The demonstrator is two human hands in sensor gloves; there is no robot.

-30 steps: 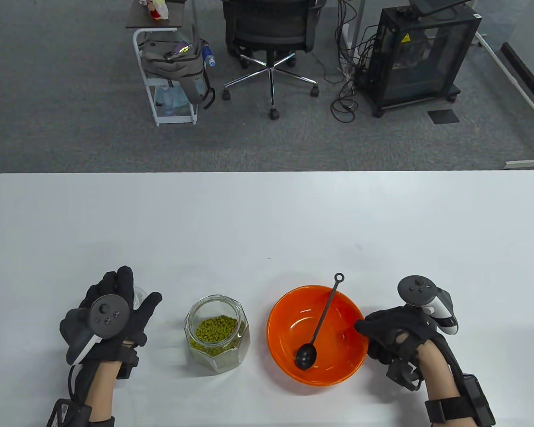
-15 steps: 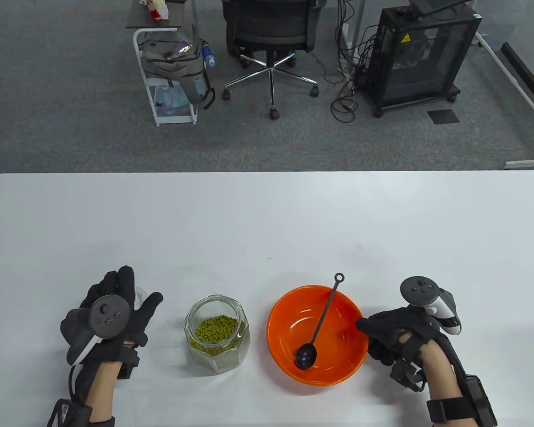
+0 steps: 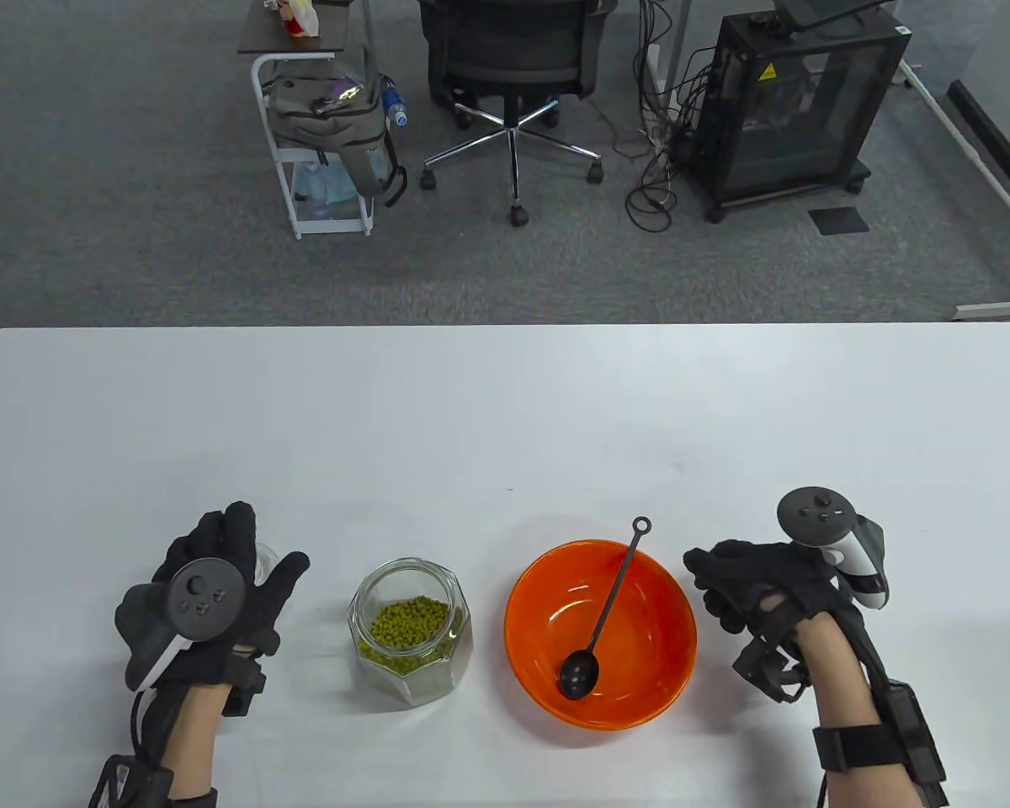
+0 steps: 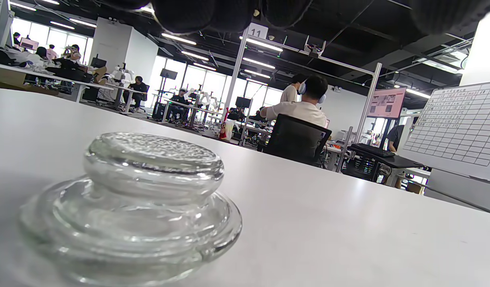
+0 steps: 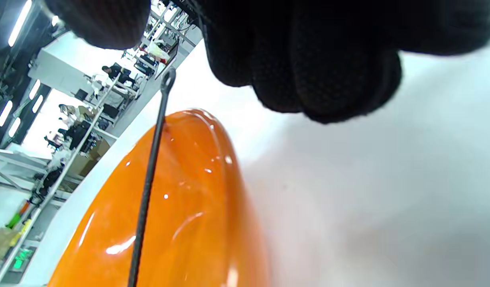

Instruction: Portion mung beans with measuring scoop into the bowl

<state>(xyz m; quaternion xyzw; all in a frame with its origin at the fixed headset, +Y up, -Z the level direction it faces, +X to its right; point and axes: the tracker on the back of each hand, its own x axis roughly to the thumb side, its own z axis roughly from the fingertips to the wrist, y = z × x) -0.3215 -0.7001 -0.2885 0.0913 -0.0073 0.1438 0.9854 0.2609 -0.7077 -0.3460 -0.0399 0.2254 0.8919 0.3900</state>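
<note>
On the worktop, the jar of mung beans stands just left of the bowl, the two apart. The measuring scoop lies in the bowl, its handle leaning over the far rim. The jar's lid sits left of the jar, under the left hand, perhaps untouched. The right hand is just right of the bowl, apart from it.
</note>
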